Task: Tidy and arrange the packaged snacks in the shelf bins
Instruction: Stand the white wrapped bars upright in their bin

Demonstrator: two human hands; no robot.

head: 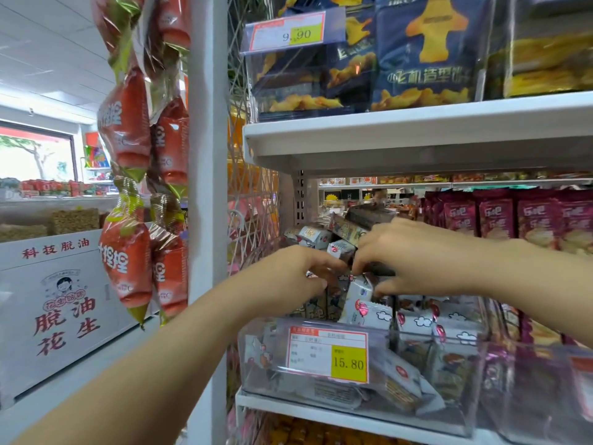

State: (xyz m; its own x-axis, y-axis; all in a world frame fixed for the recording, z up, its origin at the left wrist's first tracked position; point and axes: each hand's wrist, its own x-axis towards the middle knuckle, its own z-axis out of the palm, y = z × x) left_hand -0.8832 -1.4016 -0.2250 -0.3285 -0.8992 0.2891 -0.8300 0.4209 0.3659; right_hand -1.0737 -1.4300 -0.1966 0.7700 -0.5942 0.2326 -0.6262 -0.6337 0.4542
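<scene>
Both hands are up at the middle shelf, close together over the clear plastic bin (pixel 253 374) on the near left of the shelf. From my end, the right hand (pixel 414 252) comes in from the right with its fingers curled down and its thumb tucked under, pinching the top of a white snack packet (pixel 359 289) that stands tilted in the middle of the bin. The left hand (pixel 296 274) sits just beside it, to the left, fingers bent toward the same spot. I cannot tell whether it holds anything, since its fingertips are hidden among the wrappers.

More small snack packets (pixel 414 322), white with a red balloon and clouds printed on them, lie loosely heaped in the bin. Some stand on edge and others lie flat against the front wall. A price label (pixel 330 354) reading 15.80 hangs on the front of the bin.

Right of the bin, a row of maroon bags (pixel 497 216) stands upright. On the shelf above, dark blue bags (pixel 423 59) printed with yellow aeroplane shapes sit behind a 9.90 price tag (pixel 288 32). Far left, strings of orange carrot-shaped packs (pixel 125 136) hang beside the white shelf post (pixel 208 155), and a white box (pixel 57 303) with red characters sits lower down.
</scene>
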